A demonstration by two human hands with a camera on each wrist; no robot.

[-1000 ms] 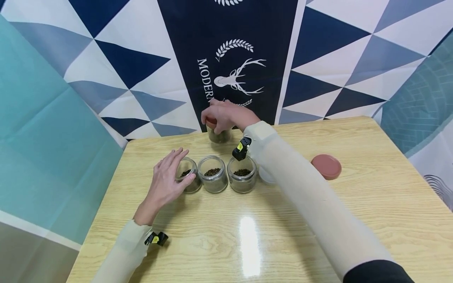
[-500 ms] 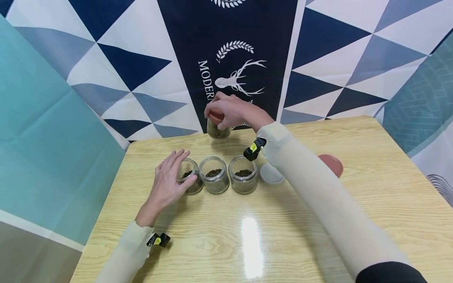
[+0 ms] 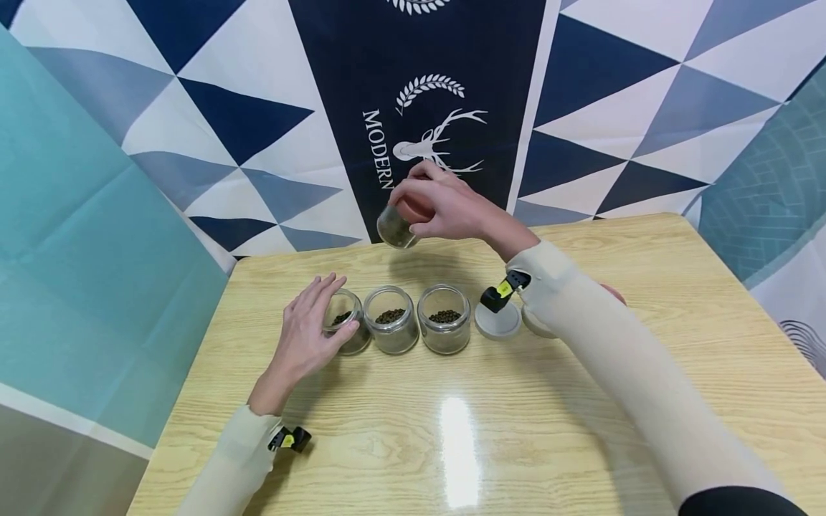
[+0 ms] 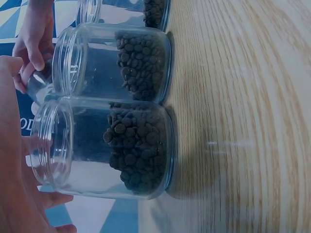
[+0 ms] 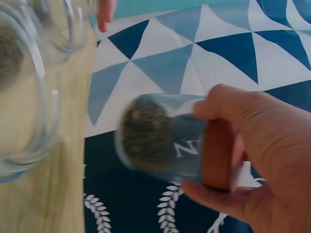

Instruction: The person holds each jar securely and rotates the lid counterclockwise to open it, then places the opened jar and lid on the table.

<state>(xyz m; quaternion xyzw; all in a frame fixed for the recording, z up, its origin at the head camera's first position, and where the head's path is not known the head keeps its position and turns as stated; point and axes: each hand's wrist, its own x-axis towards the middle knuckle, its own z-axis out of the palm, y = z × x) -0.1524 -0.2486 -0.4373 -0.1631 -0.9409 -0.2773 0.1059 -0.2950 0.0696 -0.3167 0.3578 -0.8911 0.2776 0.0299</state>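
Observation:
My right hand point(image 3: 452, 204) grips a glass jar point(image 3: 393, 228) by its reddish-brown lid point(image 5: 217, 155), above the table's back edge. This jar lies tilted, and dark loose bits are gathered at its base end. My left hand point(image 3: 310, 322) is at the leftmost of three lidless glass jars, its fingers fairly straight on the far side of the rim and thumb in front. That left jar point(image 4: 92, 160) holds small dark brown pellets. Beside it stand the middle jar point(image 3: 395, 340) and the right jar point(image 3: 445, 338), both with pellets at the bottom.
A pale round lid point(image 3: 497, 320) lies right of the jar row. Another pale lid point(image 3: 534, 324) and a pinkish lid point(image 3: 614, 292) are partly hidden under my right sleeve. A patterned cloth point(image 3: 258, 129) hangs behind the wooden table point(image 3: 361, 437).
My right hand has lifted the lidded jar off the table's back edge, moved slightly right and tipped it sideways. My left hand has stayed at the left jar.

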